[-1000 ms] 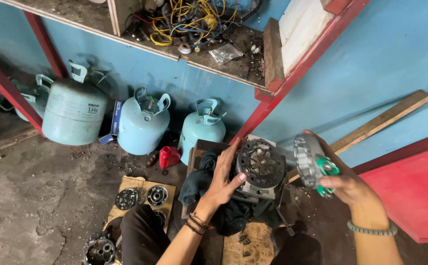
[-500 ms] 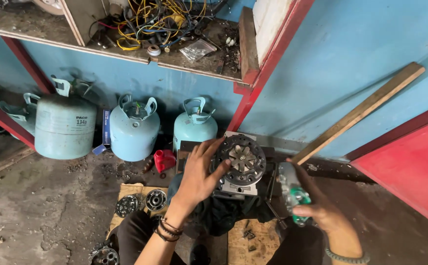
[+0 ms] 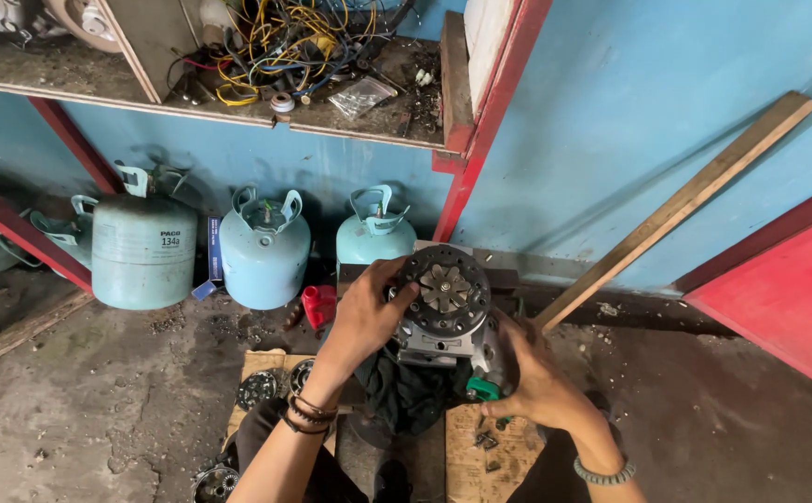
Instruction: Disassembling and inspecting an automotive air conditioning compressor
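— Where is the compressor?
— The compressor (image 3: 445, 307) stands just before the middle gas cylinder (image 3: 374, 235), on a dark cloth (image 3: 411, 391).
— And your hands?
— My left hand (image 3: 367, 312) grips its round front plate. My right hand (image 3: 534, 377) is closed on a green-handled tool (image 3: 482, 389) beside it.
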